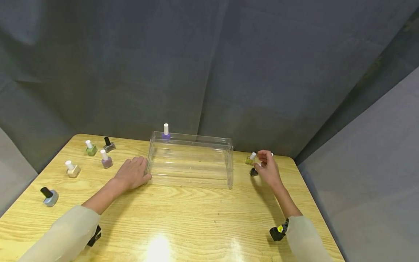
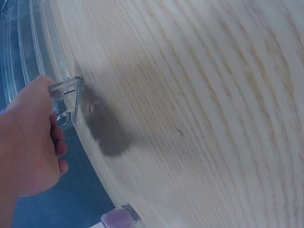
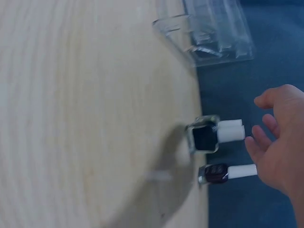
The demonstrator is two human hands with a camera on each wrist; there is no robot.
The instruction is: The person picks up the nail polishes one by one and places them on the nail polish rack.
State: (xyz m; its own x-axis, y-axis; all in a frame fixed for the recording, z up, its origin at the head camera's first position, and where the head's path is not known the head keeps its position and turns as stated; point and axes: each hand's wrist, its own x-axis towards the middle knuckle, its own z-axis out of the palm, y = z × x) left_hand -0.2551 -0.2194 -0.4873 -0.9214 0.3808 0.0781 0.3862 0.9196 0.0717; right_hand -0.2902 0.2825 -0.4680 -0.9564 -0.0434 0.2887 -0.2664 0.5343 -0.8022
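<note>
My left hand [image 1: 133, 172] rests at the left end of a clear plastic tiered rack [image 1: 190, 183], touching its side panel. In the rack's back tier, toward the left, stands a purple nail polish bottle [image 1: 166, 136] with a white cap. My right hand [image 1: 269, 170] hovers with bent, parted fingers by a black nail polish bottle [image 1: 253, 172]. In the right wrist view its fingers stay apart from the white cap [image 3: 231, 133]. A yellow-green bottle [image 1: 250, 160] stands just behind, and a dark bottle [image 3: 216, 174] is mostly hidden by the hand in the head view.
Left of the rack stand several more bottles: green [image 1: 91, 149], dark grey [image 1: 109, 146], mauve [image 1: 106, 162], cream [image 1: 73, 171] and light blue [image 1: 51, 199]. A dark curtain [image 1: 209, 72] hangs behind the wooden table [image 1: 196, 218].
</note>
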